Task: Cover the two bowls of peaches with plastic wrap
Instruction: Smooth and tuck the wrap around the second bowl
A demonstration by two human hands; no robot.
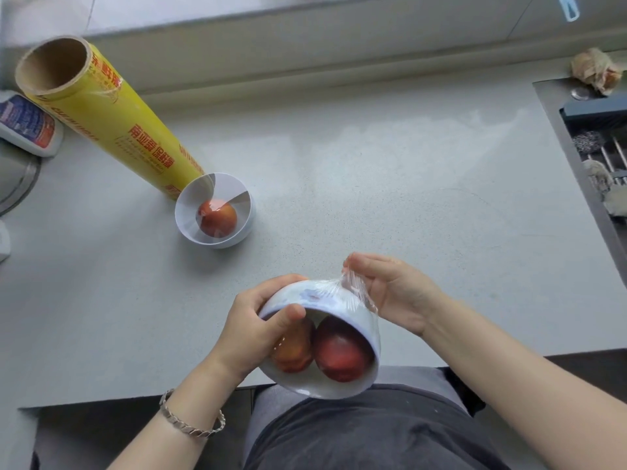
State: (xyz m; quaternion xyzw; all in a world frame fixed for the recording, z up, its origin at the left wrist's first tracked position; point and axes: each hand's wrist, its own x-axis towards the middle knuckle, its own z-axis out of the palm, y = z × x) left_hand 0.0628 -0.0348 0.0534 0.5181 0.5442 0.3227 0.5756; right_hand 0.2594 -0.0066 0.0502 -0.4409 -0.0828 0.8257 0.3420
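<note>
Head view: the left hand point(251, 334) grips the left rim of a tilted white round bowl point(305, 385) holding 2 red peaches point(342, 351), over the near edge of the grey countertop point(373, 164). The right hand point(397, 293) pinches bunched clear plastic wrap point(356, 286) at the bowl's far side. Far left, a second white bowl point(237, 239), film-covered, with 1 peach point(217, 218), sits against the upright yellow wrap roll point(112, 113).
</note>
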